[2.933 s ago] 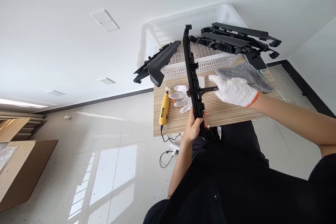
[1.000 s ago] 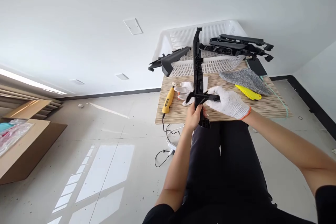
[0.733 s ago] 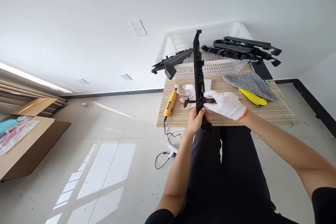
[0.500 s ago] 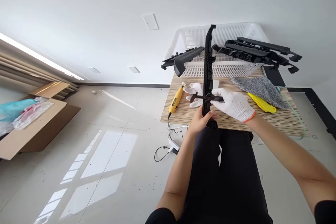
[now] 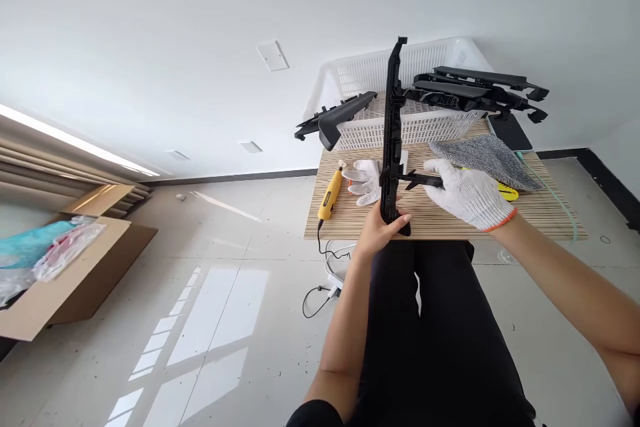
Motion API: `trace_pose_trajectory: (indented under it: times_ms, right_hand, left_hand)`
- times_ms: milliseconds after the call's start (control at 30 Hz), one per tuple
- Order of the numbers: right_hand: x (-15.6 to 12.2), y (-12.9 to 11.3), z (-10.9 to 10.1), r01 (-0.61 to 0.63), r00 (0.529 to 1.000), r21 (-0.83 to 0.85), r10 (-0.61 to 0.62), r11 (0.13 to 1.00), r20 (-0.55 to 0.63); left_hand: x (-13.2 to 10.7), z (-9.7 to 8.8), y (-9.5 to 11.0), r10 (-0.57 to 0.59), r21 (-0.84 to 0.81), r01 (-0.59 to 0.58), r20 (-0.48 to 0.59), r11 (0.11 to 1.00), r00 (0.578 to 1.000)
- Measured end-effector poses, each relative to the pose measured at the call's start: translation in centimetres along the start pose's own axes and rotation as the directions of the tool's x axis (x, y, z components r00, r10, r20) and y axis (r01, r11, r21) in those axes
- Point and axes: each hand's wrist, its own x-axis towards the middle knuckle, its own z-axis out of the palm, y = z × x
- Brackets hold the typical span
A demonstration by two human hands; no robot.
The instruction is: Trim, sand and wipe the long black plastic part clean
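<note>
My bare left hand (image 5: 381, 232) grips the lower end of a long black plastic trim part (image 5: 392, 121), held upright over the near edge of a small wooden table (image 5: 450, 220). My right hand (image 5: 467, 195) wears a white knit glove and holds a slim black tool (image 5: 417, 179), whose tip rests against the side of the trim part. A second white glove (image 5: 364, 180) lies on the table just behind the part.
A white plastic basket (image 5: 367, 70) at the back of the table carries several black trim parts (image 5: 475, 88) across its rim; another (image 5: 333, 119) sticks out left. A yellow rotary tool (image 5: 331, 195), grey cloth (image 5: 487, 152), yellow tool (image 5: 507, 192) and dark tablet (image 5: 510, 131) lie nearby. Cardboard boxes (image 5: 65, 273) stand left.
My gloved right hand has drawn back to the right with the black tool, its tip still at the trim part. My left hand keeps the part upright. The view shifted a little.
</note>
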Motion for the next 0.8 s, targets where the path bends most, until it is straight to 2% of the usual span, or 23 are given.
trace_pose_trajectory:
  times_ms: [133,200,467,600,733,800]
  right_hand:
    - [-0.4,-0.2,0.9,-0.031,0.997,-0.057,0.035,0.998,0.07]
    - [-0.2,-0.5,1.2,0.011,0.995,-0.062,-0.004,0.998,0.102]
    - [0.2,0.0,0.9,0.142,0.982,-0.148,-0.12,0.979,0.148]
    - [-0.1,0.5,0.4,0.16,0.97,-0.133,-0.13,0.978,0.207]
    - [-0.1,0.5,0.0,0.173,0.967,-0.111,-0.147,0.979,0.208]
    - [0.0,0.3,-0.2,0.187,0.962,-0.107,-0.16,0.977,0.221]
  left_hand:
    - [-0.1,0.0,-0.1,-0.051,-0.022,0.051,-0.001,0.998,0.999]
    - [-0.1,-0.1,-0.2,-0.053,-0.03,0.054,0.021,0.998,0.998]
    - [0.4,-0.5,-1.0,0.056,-0.176,-0.012,0.25,0.984,0.966]
    - [0.2,-0.6,-0.7,0.036,-0.161,0.008,0.267,0.987,0.963]
    - [0.0,-0.6,-0.1,-0.023,-0.056,0.037,0.235,0.998,0.972]
    - [-0.1,-0.6,0.0,-0.029,-0.054,0.042,0.233,0.998,0.972]
